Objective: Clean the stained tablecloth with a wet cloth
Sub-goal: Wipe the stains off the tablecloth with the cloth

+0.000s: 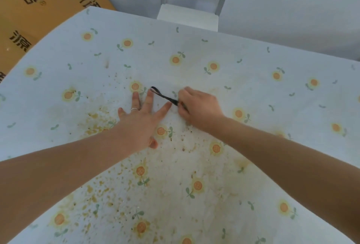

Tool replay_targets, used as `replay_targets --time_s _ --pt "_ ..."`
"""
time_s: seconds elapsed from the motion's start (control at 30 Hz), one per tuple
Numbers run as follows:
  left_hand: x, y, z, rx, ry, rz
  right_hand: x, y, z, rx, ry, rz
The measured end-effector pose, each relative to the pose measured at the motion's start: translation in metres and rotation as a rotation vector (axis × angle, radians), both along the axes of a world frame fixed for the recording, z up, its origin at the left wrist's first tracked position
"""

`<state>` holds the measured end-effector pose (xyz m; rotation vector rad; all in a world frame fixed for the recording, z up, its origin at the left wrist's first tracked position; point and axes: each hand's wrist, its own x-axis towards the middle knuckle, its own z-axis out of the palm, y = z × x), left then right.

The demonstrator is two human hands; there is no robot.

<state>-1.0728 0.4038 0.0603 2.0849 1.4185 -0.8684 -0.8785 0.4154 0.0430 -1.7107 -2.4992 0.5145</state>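
Observation:
A white tablecloth (253, 91) printed with small sunflowers covers the table. Yellow-brown stains and dark specks (97, 125) spread over its middle and near side. My left hand (143, 119) lies flat on the cloth with fingers spread; a ring sits on one finger. My right hand (196, 107) is closed around a thin black loop-ended tool (163, 95) whose looped end rests on the cloth just beyond my left fingertips. No wet cloth is in view.
A white chair (189, 15) stands at the table's far edge. Brown cardboard with black printed characters (25, 19) lies on the floor at the far left. Grey floor surrounds the table.

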Motion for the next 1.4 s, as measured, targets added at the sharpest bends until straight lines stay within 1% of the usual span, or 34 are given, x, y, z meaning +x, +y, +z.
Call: replay_targets --time_s 0.03,0.07,0.17,0.23,0.27,0.3,0.33,0.37,0.43,0.47,0.5,0.53,0.57,0.6,0.67,0.7,0.73,0.77,0.8,0.87,0.93,1.0,1.03,1.07,1.13,1.17,1.23,1.27,1.4 --pt "0.000 0.000 0.000 -0.008 -0.004 -0.003 0.014 0.002 0.000 0.010 -0.010 -0.026" --pt "-0.001 0.000 0.001 -0.014 -0.012 -0.001 0.029 0.013 -0.002 0.041 -0.036 -0.098" --pt "-0.003 0.000 0.001 -0.023 -0.037 0.017 0.067 0.066 -0.002 0.092 -0.083 -0.424" --pt "-0.004 -0.001 0.001 -0.026 -0.035 0.028 0.065 0.076 0.001 0.112 -0.062 -0.566" --pt "-0.002 0.000 0.001 -0.025 -0.028 0.023 0.055 0.070 0.000 0.137 -0.063 -0.586" --pt "-0.001 0.000 0.002 -0.029 -0.022 0.024 0.038 0.055 0.001 0.121 -0.057 -0.574" --pt "-0.001 0.000 0.002 -0.032 -0.024 0.034 0.018 0.033 -0.001 0.090 -0.025 -0.514" --pt "-0.001 0.000 0.002 -0.029 -0.032 0.046 -0.002 0.005 0.001 0.053 0.015 -0.414" --pt "0.000 0.001 0.003 -0.015 -0.051 0.063 -0.036 -0.059 0.007 -0.046 0.084 -0.118" --pt "-0.001 0.001 0.003 -0.017 -0.050 0.067 -0.040 -0.074 0.007 -0.011 0.132 -0.027" --pt "0.000 0.001 0.004 -0.022 -0.049 0.069 -0.031 -0.072 0.001 0.049 0.153 0.053" --pt "0.000 0.000 0.004 -0.023 -0.040 0.062 -0.019 -0.059 -0.006 0.075 0.108 0.078" --pt "0.000 0.000 0.004 -0.017 -0.025 0.046 -0.009 -0.038 -0.006 0.049 0.029 0.029" --pt "0.000 0.001 0.005 -0.012 -0.009 0.032 0.001 -0.012 -0.007 0.031 -0.005 -0.088" --pt "0.001 0.000 0.005 -0.010 0.001 0.025 0.021 0.035 -0.006 0.056 -0.024 -0.356" --pt "0.001 0.000 0.005 -0.007 -0.006 0.028 0.022 0.047 -0.005 0.081 -0.015 -0.457" --pt "0.001 -0.001 0.005 -0.005 -0.014 0.034 0.018 0.047 -0.005 0.098 -0.001 -0.506" --pt "0.001 0.000 0.005 -0.007 -0.020 0.040 0.008 0.039 -0.006 0.085 0.019 -0.505" --pt "0.001 0.000 0.005 -0.016 -0.027 0.050 -0.004 0.020 -0.007 0.049 0.032 -0.458" --pt "0.000 -0.001 0.004 -0.013 -0.041 0.065 -0.028 -0.036 -0.008 0.026 0.081 -0.285" --pt "0.001 0.000 0.004 0.005 -0.043 0.063 -0.036 -0.086 -0.005 0.018 0.087 -0.137" --pt "0.001 0.000 0.004 -0.003 -0.049 0.074 -0.024 -0.083 -0.009 0.039 0.076 -0.045" --pt "0.001 0.000 0.004 0.001 -0.047 0.069 -0.017 -0.065 -0.009 0.030 0.028 -0.066" --pt "0.000 0.001 0.003 0.006 -0.039 0.058 -0.012 -0.042 -0.008 0.026 -0.010 -0.132" --pt "0.000 0.001 0.003 0.000 -0.032 0.053 0.000 0.006 -0.002 0.019 -0.012 -0.358" --pt "0.000 0.000 0.003 -0.002 -0.032 0.052 0.004 0.020 -0.002 0.028 -0.001 -0.459" --pt "0.000 0.000 0.002 0.002 -0.028 0.044 -0.002 0.014 -0.006 0.032 0.009 -0.560" --pt "0.000 0.000 0.002 0.000 -0.030 0.051 -0.009 -0.003 -0.007 0.017 -0.003 -0.542" --pt "0.001 0.000 -0.002 0.017 -0.050 0.061 -0.029 -0.094 -0.006 0.008 0.004 -0.334"
